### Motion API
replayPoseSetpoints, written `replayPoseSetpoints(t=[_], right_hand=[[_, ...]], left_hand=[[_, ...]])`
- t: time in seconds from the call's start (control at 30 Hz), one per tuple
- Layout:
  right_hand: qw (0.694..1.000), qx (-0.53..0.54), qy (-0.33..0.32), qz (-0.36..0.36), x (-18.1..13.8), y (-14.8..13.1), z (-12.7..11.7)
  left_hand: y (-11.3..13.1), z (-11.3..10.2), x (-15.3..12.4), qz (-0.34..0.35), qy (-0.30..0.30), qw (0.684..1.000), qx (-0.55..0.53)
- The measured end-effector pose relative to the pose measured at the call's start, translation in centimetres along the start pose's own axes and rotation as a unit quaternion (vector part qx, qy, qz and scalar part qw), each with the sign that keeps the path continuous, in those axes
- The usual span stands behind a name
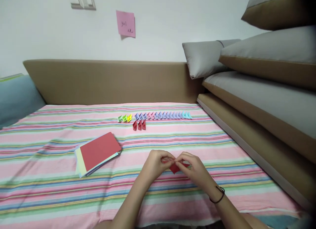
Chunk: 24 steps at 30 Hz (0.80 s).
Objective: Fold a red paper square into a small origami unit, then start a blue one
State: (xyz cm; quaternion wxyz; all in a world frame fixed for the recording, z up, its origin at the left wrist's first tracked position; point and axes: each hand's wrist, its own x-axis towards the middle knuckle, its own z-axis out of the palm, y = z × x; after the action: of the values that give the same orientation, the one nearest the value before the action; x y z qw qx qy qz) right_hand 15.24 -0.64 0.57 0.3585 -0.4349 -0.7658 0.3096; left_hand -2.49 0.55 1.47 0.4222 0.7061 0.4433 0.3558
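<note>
My left hand and my right hand meet over the striped sheet, both pinching a small folded piece of red paper between their fingertips. A black band circles my right wrist. To the left lies a stack of coloured paper sheets with a red sheet on top. Farther back stands a row of small folded paper pieces in green, yellow, purple, pink and blue. Just in front of that row sit three red folded pieces.
A tan padded headboard runs along the back. Stacked grey and tan cushions rise on the right. A blue pillow lies at the far left. A pink note and a light switch hang on the wall.
</note>
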Motion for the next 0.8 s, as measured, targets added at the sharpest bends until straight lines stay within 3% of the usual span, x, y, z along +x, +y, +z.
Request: replayPoseSetpoints(t=[0.17, 0.3, 0.37, 0.43, 0.5, 0.57, 0.67, 0.73, 0.8], right_hand=[[0.998, -0.041, -0.007, -0.043, 0.5, -0.8, -0.7], [0.996, -0.058, -0.011, -0.066, 2.0, -1.9, -2.2], [0.997, -0.045, 0.004, -0.067, 3.0, -2.1, -3.0], [0.998, -0.004, 0.031, -0.046, 3.8, -2.0, -3.4], [0.997, 0.06, 0.049, -0.008, 4.2, -1.5, -3.2], [0.99, 0.126, 0.049, 0.032, 4.1, -0.9, -2.4], [0.979, 0.184, 0.033, 0.077, 3.6, 0.1, -0.5], [0.977, 0.195, 0.023, 0.086, 3.2, 0.5, 0.6], [0.979, 0.182, 0.007, 0.088, 2.9, 0.6, 1.1]], left_hand=[[1.6, -0.4, 0.0, 0.034, -0.004, 0.992, 0.123], [2.6, -2.7, 0.8, 0.072, 0.019, 0.986, 0.152], [2.4, -4.5, 1.3, 0.055, 0.07, 0.987, 0.132], [1.6, -6.0, 1.5, 0.02, 0.167, 0.981, 0.095], [0.6, -6.3, 1.5, 0.003, 0.208, 0.975, 0.075], [-0.4, -5.2, 1.3, -0.036, 0.231, 0.972, -0.036], [-1.3, -2.0, 1.0, -0.071, 0.176, 0.963, -0.19], [-1.5, -0.1, 0.9, -0.078, 0.143, 0.964, -0.212], [-1.6, 0.9, 0.9, -0.072, 0.147, 0.969, -0.182]])
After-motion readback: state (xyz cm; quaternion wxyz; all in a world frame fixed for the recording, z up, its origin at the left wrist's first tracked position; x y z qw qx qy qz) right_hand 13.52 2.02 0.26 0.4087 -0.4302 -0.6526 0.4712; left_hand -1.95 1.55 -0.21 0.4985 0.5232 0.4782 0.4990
